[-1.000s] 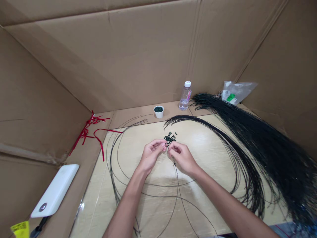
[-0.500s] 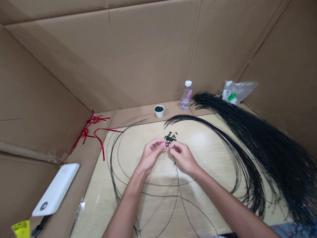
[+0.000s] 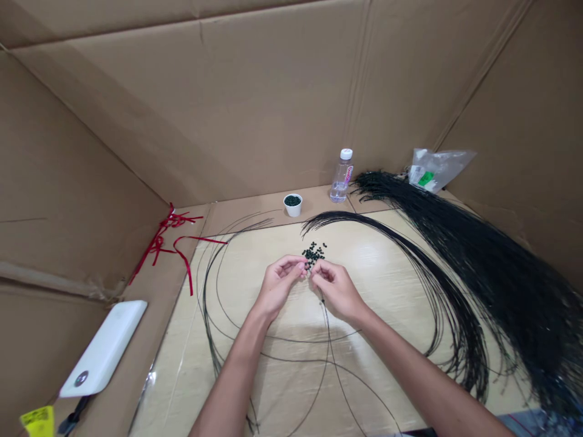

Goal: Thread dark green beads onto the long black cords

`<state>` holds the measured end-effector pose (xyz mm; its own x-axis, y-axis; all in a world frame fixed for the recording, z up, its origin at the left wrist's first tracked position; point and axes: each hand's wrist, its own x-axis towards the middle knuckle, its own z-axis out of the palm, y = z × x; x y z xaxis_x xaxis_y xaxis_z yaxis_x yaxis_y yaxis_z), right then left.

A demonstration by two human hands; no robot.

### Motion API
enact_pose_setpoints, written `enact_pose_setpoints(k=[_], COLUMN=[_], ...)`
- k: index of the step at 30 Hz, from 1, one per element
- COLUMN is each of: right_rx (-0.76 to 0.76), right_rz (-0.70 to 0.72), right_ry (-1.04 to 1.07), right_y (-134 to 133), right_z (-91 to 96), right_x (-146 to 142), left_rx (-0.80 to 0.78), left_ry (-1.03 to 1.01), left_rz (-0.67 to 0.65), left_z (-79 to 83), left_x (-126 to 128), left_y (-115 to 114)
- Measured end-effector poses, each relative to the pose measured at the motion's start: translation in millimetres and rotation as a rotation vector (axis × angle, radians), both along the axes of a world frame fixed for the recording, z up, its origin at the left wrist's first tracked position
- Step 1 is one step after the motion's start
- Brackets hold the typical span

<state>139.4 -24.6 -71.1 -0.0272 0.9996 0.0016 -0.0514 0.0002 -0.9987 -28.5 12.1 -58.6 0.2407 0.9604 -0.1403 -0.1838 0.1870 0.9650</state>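
Observation:
Close to the middle of the table my two hands nearly meet. My right hand [image 3: 333, 285] is closed, pinching a thin dark cord [image 3: 327, 325] whose strands run down from under the fingers toward the table's front. A small dark knot or bead sits on the cord just below that hand. My left hand [image 3: 283, 280] is closed too, thumb against fingertips; whatever it pinches is too small to make out. Just beyond the fingertips lies a loose pile of small dark green beads [image 3: 313, 251], partly hidden by the fingers.
A white cup [image 3: 293, 209] of dark green beads and a clear bottle [image 3: 340, 179] stand behind. Dark cord bundles [image 3: 428, 261] curve along the right, near a plastic bag [image 3: 437, 170]. Red ribbons [image 3: 186, 261] and a white power bank [image 3: 104, 349] lie left. Cardboard walls [image 3: 273, 103] surround the table.

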Motion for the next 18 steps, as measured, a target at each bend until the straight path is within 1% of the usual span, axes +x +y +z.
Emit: enact_pose_setpoints(k=[7, 18], right_rx=[0.016, 0.007], right_rz=[-0.001, -0.013], right_ry=[-0.018, -0.019], right_y=[0.5, -0.3], right_z=[-0.8, -2.2], right_x=[1.1, 0.9], left_rx=[0.007, 0.013], left_ry=[0.013, 0.026], left_rz=[-0.003, -0.004], left_z=[-2.7, 0.3], left_x=[-0.5, -0.4], left_y=[0.6, -0.7])
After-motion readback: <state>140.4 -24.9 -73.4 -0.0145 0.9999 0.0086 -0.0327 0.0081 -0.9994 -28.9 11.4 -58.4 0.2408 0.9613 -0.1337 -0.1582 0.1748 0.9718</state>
